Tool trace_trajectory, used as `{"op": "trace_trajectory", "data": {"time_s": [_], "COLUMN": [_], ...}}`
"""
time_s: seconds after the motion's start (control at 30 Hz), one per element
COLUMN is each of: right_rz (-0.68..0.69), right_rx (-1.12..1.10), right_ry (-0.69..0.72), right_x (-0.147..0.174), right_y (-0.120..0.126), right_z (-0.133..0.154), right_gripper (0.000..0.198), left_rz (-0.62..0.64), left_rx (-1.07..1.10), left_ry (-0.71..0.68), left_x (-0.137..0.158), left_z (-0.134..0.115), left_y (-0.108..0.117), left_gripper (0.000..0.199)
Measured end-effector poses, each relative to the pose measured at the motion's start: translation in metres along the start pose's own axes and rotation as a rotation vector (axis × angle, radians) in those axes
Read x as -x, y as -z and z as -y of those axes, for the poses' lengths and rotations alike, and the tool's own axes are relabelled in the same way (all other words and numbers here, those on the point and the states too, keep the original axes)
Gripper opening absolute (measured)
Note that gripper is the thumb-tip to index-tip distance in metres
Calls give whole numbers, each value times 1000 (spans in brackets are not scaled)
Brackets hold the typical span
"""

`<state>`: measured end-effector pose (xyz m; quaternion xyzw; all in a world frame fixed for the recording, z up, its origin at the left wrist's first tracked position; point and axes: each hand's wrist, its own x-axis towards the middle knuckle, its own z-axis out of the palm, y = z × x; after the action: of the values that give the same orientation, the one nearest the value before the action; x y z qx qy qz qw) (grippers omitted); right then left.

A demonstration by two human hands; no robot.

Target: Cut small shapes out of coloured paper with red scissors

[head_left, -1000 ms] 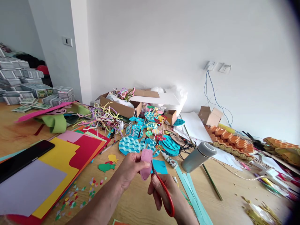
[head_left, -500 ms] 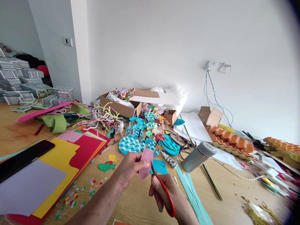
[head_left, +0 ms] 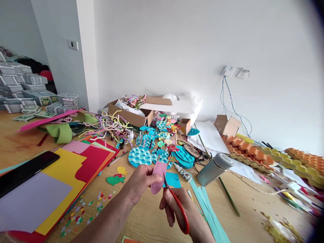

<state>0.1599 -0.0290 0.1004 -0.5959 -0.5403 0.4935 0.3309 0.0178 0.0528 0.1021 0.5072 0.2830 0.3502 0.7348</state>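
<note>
Between the thumb and fingers of my left hand (head_left: 141,180) is a small piece of pink paper (head_left: 157,184) with a drawn outline on it. My right hand (head_left: 181,206) grips red-handled scissors (head_left: 182,216), fingers wrapped around the loops. The scissor blades meet the right edge of the pink paper. Below and behind the paper lies a blue paper square (head_left: 174,180). Left of my left hand rest a green paper fish (head_left: 114,180) and a yellow paper fish (head_left: 122,170). Several wavy blue paper discs (head_left: 139,157) sit just beyond the hands.
Coloured paper sheets (head_left: 63,162) and a black phone (head_left: 27,172) cover the left side. A grey thermos (head_left: 214,169), a glue bottle (head_left: 184,174) and pale blue strips (head_left: 209,209) are on the right. Pipe cleaners (head_left: 111,125), a cardboard box (head_left: 129,116) and egg trays (head_left: 249,150) stand behind.
The pink paper has shifted and turned very slightly in my left hand. My right hand and the scissors have moved only a little.
</note>
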Motion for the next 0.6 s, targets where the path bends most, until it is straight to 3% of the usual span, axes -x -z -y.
{"op": "trace_trajectory", "data": {"time_s": [0.6], "right_rz": [-12], "right_rx": [-1], "right_ry": [-8], "right_x": [0], "right_y": [1], "right_z": [2], "right_gripper": [66], "left_rz": [-38], "left_rx": [70], "left_ry": [23], "left_x": [1], "left_z": [-2], "left_y": [-3], "left_gripper": [23]}}
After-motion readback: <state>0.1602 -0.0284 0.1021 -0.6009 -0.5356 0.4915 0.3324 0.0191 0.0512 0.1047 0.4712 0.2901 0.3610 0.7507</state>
